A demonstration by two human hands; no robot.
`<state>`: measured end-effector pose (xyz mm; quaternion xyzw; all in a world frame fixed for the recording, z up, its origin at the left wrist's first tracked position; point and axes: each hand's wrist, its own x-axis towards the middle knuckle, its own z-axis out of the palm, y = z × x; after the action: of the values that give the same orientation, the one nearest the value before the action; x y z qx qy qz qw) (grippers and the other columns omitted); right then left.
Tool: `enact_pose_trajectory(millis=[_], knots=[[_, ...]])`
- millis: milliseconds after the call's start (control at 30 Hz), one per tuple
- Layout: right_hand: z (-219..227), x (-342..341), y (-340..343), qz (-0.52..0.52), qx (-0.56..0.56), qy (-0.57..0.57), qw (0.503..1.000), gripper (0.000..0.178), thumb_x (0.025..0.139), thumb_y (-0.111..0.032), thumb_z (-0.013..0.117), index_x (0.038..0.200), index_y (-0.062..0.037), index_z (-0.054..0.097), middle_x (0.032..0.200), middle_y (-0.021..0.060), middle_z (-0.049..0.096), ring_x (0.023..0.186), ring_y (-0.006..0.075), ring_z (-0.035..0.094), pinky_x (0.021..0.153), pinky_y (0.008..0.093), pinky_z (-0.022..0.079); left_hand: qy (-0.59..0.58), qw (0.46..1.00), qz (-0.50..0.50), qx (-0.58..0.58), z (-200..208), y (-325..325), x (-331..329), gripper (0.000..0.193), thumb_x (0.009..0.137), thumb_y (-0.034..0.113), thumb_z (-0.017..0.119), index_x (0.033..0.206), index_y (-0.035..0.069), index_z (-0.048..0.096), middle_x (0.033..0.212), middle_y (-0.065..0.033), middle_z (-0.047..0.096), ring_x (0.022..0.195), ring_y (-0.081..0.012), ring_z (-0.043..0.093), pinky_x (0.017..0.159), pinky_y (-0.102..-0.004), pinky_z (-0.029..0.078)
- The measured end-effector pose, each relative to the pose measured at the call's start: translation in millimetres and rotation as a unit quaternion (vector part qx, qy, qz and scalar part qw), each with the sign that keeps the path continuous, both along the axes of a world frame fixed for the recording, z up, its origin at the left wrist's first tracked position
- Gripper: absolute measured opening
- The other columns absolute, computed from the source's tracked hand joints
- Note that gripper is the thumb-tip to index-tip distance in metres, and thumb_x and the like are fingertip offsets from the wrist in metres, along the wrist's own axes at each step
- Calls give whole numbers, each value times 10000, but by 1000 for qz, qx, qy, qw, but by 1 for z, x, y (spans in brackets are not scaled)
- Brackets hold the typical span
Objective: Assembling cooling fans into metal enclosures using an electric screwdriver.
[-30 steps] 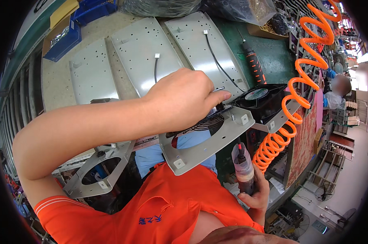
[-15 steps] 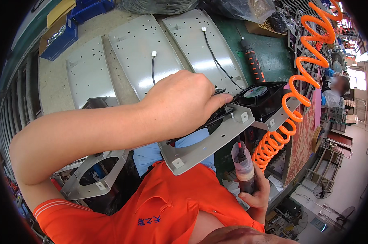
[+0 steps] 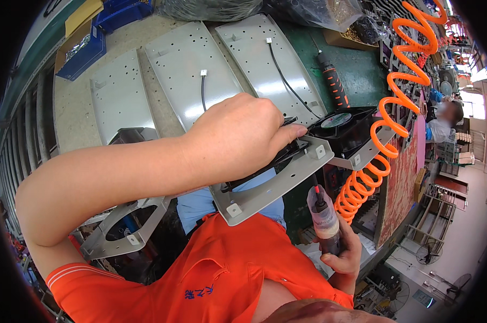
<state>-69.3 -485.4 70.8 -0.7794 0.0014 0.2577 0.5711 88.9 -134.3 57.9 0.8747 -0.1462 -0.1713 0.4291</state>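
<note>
My left hand (image 3: 238, 137) is closed over a black cooling fan (image 3: 293, 153), its thumb pressed on the fan's corner; the other fingers are hidden. This fan sits at the cut-out end of a grey perforated metal panel (image 3: 265, 200), which juts over the bench's near edge. Below that overhang, my right hand (image 3: 344, 252) grips a power screwdriver (image 3: 327, 229) with a clear sleeve round its nose. Its bit points up toward the panel's underside; whether the tip touches is unclear. A second fan (image 3: 337, 125) rests on the neighbouring panel (image 3: 270, 64) at the right.
An orange coiled air hose (image 3: 388, 110) hangs along the right side. Another screwdriver (image 3: 333, 81) lies on the green bench top. More panels, one a grey panel (image 3: 122, 97), lie leftward. A blue box of small parts (image 3: 82, 54) and plastic bags (image 3: 211, 8) stand at the back.
The held panel's near edge has risen slightly. My right hand and the screwdriver have shifted a little to the right. My left hand keeps its grip on the fan.
</note>
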Motion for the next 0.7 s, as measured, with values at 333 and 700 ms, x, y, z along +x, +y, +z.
enact_pose_trajectory(millis=[333, 700], knots=[[12, 6, 4, 21, -59, -29, 998, 971, 753, -321, 913, 1475, 124, 441, 1056, 157, 734, 885, 182, 712, 816, 291, 539, -7, 1000, -1, 8, -3, 0, 0, 579, 1035, 393, 575, 715, -81, 660, 624, -296, 568, 651, -480, 603, 636, -520, 502], [15, 1, 9, 6, -60, -32, 998, 965, 758, -297, 906, 1487, 117, 429, 1087, 147, 722, 931, 167, 695, 848, 287, 529, -25, 1000, 2, -5, -1, -4, -4, 557, 1028, 411, 590, 783, -77, 695, 636, -285, 578, 634, -466, 599, 632, -502, 503]])
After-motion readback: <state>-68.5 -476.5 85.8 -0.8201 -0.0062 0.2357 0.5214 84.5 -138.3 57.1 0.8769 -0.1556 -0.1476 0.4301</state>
